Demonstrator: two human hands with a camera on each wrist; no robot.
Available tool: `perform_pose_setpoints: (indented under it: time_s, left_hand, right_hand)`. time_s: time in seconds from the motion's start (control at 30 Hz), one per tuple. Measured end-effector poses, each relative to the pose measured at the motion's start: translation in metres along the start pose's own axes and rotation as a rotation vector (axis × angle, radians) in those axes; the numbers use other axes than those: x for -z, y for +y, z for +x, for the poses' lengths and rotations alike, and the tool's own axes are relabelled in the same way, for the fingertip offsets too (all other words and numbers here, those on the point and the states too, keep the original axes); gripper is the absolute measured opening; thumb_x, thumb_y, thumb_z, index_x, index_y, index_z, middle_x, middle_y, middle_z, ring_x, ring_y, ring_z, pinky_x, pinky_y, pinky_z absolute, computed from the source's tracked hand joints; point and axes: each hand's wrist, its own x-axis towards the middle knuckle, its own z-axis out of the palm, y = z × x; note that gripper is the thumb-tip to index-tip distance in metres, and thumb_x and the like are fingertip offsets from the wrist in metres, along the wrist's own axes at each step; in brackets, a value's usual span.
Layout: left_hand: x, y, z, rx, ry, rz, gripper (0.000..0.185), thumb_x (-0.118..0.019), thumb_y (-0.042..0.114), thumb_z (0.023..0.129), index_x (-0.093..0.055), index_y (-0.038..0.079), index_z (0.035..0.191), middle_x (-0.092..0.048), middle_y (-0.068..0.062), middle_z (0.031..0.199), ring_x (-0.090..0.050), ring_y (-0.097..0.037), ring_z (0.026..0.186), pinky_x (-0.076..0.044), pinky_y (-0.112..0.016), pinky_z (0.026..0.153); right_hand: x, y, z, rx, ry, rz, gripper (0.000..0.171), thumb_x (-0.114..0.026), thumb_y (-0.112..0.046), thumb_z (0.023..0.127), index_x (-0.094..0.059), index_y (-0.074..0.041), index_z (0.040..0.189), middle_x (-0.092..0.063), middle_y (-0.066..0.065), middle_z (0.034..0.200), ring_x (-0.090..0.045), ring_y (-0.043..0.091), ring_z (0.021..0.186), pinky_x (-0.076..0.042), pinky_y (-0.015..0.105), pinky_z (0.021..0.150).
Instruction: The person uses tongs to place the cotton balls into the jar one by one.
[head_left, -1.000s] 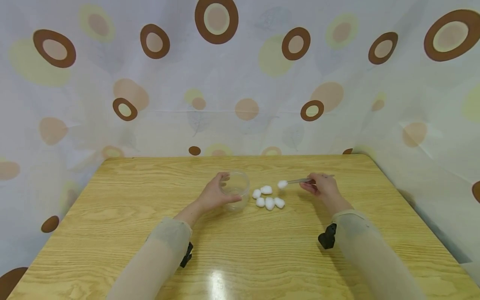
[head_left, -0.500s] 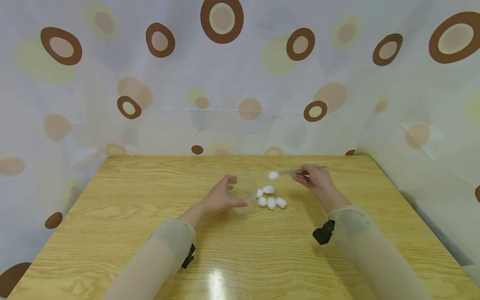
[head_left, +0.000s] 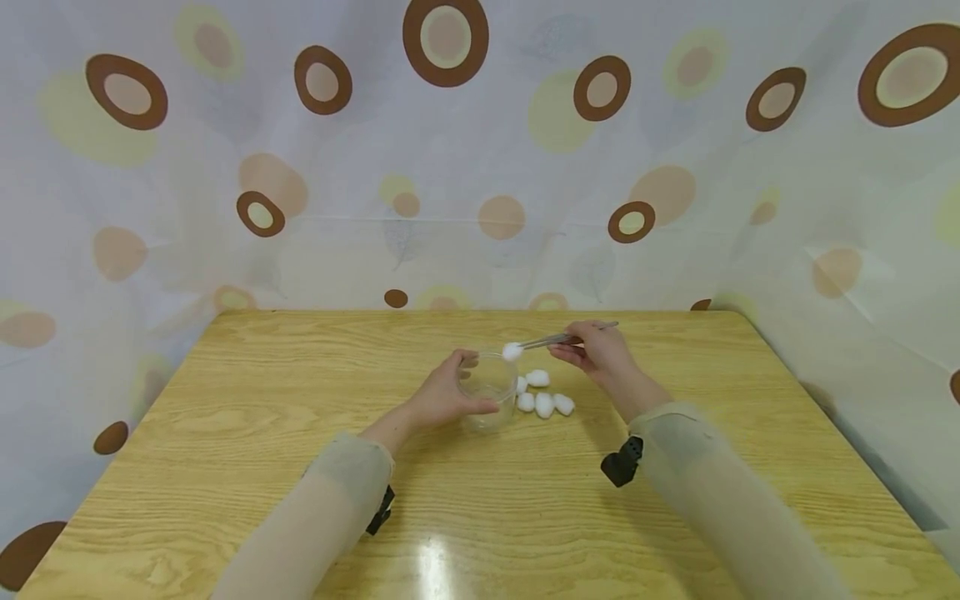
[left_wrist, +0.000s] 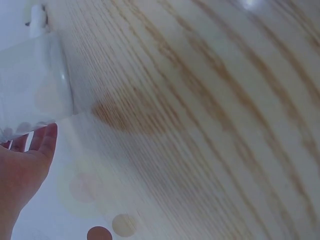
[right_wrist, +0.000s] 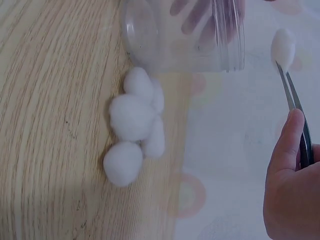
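My left hand (head_left: pixel 442 395) grips a clear plastic jar (head_left: pixel 486 421) from its left side, fingers round the back and thumb in front. The jar stands upright with its mouth uncovered. Metal tweezers (head_left: pixel 551 340) are pinched in my right hand (head_left: pixel 606 357), their tips closed on a white cotton ball (head_left: pixel 512 351) at the height of the jar's rim, over its right back part. In the right wrist view this cotton ball (right_wrist: pixel 283 49) is apart from the jar (right_wrist: pixel 182 42). Several more cotton balls (head_left: pixel 543 406) lie on the table just right of the jar.
The wooden table (head_left: pixel 300 375) reaches back to a patterned curtain (head_left: pixel 450 267), which also hangs at both sides. A black wrist camera (head_left: pixel 622 462) sits under the right sleeve (head_left: pixel 697 475).
My right hand has risen and moved left with the tweezers and cotton ball, from beside the loose balls to the jar's mouth. The jar has shifted slightly right, closer to the loose balls.
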Motion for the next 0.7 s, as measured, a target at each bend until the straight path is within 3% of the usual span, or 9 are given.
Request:
perform_pose_setpoints:
  time_s: [0.7]
  left_hand:
    - [0.001, -0.002, 0.003, -0.001, 0.006, 0.011, 0.087, -0.079, 0.032, 0.074, -0.030, 0.012, 0.143, -0.037, -0.012, 0.146, -0.038, -0.031, 0.133, -0.043, -0.046, 0.100]
  right_hand:
    - [-0.020, 0.021, 0.008, 0.048, 0.003, -0.131, 0.010, -0.043, -0.003, 0.094, -0.041, -0.003, 0.084, -0.058, 0.004, 0.066, -0.066, 0.011, 0.055, -0.055, 0.020, 0.059]
